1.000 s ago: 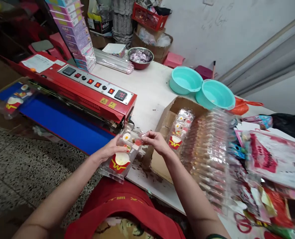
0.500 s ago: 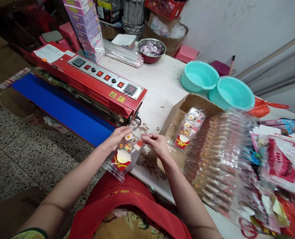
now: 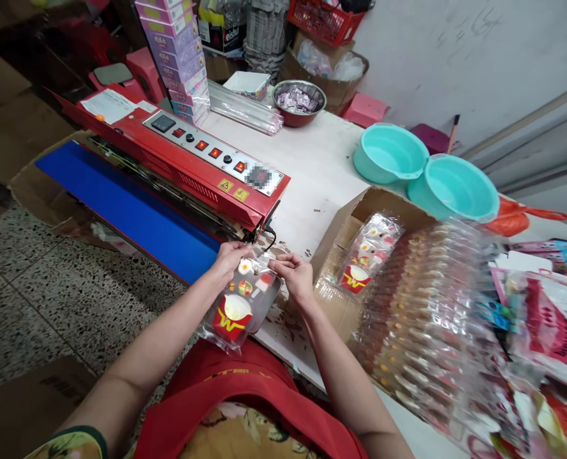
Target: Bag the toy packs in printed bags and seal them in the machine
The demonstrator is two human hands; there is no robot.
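A clear plastic bag (image 3: 234, 312) hangs between my two hands, over the table's front edge. Inside it shows a clear phone-case-like piece with a red-and-yellow fries box, an egg and other small food shapes. My left hand (image 3: 230, 260) pinches the bag's upper left edge, near the end of the red sealing machine (image 3: 206, 169). My right hand (image 3: 293, 274) pinches the upper right corner with thumb and fingertips. To the right, a cardboard box (image 3: 343, 220) holds a similar bagged piece (image 3: 367, 255) lying flat beside a dense row of clear packs (image 3: 421, 312).
The machine's blue conveyor belt (image 3: 125, 213) runs along the table's left side. Two turquoise basins (image 3: 391, 153) stand behind the cardboard box. Further back are a metal bowl (image 3: 300, 102) of small packets and a stack of purple boxes (image 3: 180, 60). Plastic packaging (image 3: 551, 319) clutters the right.
The bag now faces the camera flatter, its printed pieces showing more plainly. Both hands keep their pinch on its upper edge. The whole view has shifted slightly.
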